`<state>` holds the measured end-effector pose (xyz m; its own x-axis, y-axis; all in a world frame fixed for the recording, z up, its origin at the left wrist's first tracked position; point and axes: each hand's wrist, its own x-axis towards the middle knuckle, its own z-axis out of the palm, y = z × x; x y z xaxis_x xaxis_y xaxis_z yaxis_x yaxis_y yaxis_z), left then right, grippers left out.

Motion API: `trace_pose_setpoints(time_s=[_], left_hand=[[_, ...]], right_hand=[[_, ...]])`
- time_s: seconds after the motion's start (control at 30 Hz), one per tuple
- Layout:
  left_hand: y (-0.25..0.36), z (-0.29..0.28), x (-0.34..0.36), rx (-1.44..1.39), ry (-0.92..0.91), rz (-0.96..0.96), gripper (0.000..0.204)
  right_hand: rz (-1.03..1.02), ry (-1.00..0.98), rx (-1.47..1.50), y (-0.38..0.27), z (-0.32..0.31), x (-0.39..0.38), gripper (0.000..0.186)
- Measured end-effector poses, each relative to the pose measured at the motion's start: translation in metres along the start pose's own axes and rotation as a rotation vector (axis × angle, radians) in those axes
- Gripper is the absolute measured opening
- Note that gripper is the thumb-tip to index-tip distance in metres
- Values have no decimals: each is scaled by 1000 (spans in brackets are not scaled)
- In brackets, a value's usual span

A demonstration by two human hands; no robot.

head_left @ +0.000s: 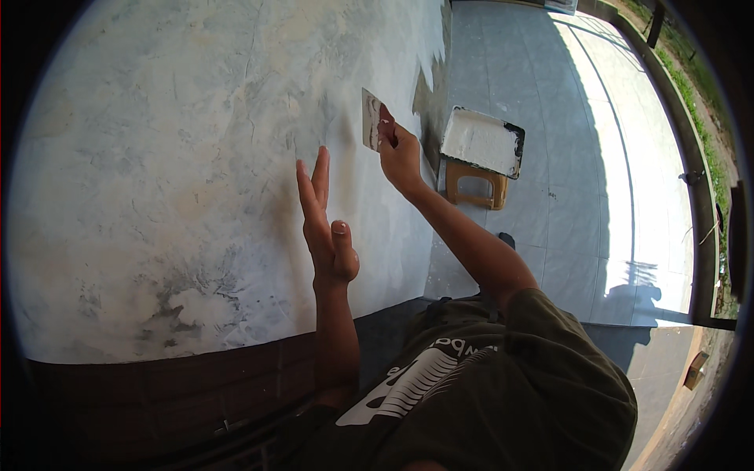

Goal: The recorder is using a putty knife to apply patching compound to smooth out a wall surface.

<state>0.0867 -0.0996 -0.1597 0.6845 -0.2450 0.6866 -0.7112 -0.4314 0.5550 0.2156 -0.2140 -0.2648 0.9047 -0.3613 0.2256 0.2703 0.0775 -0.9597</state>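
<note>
My right hand (402, 162) is closed round the dark red handle of a putty knife (372, 123). Its wide, flat metal blade points up and left, with whitish smears on it, close to a patchy white and grey wall (196, 157). I cannot tell whether the blade touches the wall. My left hand (323, 228) is raised by the wall with its fingers stretched out and the thumb apart, holding nothing. Some white specks show on the left thumb. Whether the left fingertips touch the wall is unclear.
Right of the wall, a black-rimmed tray (481, 143) of white paste rests on a tan plastic stool (476, 187). Pale floor tiles (550, 228) run to a low ledge (682, 149) at the far right. Dark brown tiling (181, 392) lies along the wall at lower left.
</note>
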Motion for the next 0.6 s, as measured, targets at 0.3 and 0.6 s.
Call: trace_pose_setpoints(time_s=[0.3, 0.6], left_hand=[[0, 0, -4, 47, -17, -30, 86], [-6, -5, -15, -1, -51, -44, 89]], right_hand=[[-485, 8, -23, -27, 44, 48, 43], [-198, -363, 0, 16, -10, -137, 39]])
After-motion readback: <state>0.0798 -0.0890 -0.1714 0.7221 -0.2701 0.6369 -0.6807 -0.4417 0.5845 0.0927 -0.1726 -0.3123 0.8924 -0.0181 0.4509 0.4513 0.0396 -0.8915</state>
